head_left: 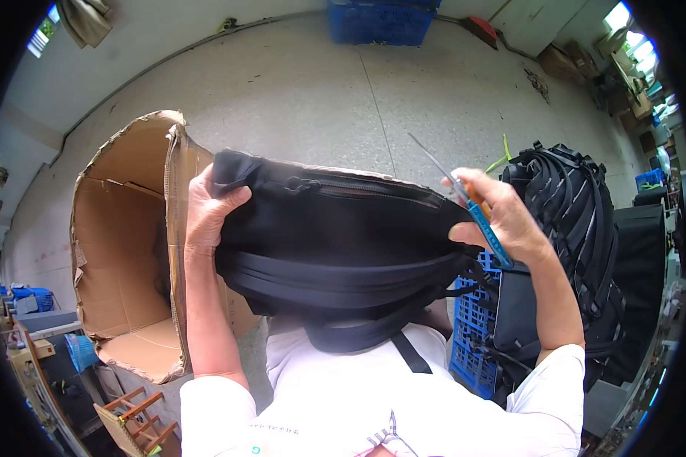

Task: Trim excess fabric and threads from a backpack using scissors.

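Observation:
A black fabric bag stretches across my lap, held up between both hands. A zipper with its pull runs along its upper edge, and wide straps or folds hang along its lower side. My left hand grips the bag's left end, thumb on top of the cloth. My right hand is closed around a slim blue-handled tool with a long thin metal tip pointing up and left. Something orange shows between its fingers; the tool's exact kind is unclear. The right thumb rests at the bag's right end.
A large open cardboard box lies on its side at my left, near a small wooden stool. Black bags pile up at my right beside a blue plastic crate. Another blue crate stands far ahead on the floor.

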`<state>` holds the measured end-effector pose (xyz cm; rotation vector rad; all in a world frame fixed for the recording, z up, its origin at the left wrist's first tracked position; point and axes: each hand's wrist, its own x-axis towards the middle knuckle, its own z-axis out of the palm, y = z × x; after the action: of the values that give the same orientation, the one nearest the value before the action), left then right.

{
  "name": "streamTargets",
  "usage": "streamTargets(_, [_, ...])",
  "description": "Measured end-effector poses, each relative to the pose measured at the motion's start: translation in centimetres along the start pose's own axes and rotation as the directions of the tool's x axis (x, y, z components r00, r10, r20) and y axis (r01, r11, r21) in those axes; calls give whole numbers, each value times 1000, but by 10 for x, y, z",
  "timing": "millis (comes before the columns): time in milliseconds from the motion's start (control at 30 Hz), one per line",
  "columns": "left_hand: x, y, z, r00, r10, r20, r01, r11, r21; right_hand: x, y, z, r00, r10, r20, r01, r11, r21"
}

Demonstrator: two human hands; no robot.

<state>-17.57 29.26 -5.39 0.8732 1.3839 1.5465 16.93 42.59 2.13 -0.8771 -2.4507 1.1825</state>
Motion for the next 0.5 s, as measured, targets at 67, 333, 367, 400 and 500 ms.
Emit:
streamTargets(67, [0, 1, 2, 999, 34, 6, -34, 999, 11, -3, -4, -16, 1000, -28, -6, 25, 956, -292])
streamTargets(333, [-4, -3, -2, 979, 205, 8, -205, 978, -46, -7, 0, -28, 977, -74, 198, 174, 815, -553])
streamTargets(367, [-5, -4, -2, 979, 205, 10, -204, 978, -45, -7, 2, -28, 978, -74, 197, 173, 816, -552])
streamTargets(400, [-5, -4, -3, 976, 219, 1, -219, 975, -39, -6, 4, -27, 974, -107, 202, 206, 793, -573])
streamTargets(500, [-6, -6, -4, 973, 228, -12, -229, 973, -40, -2, 8, -25, 956, -206, 208, 291, 745, -600])
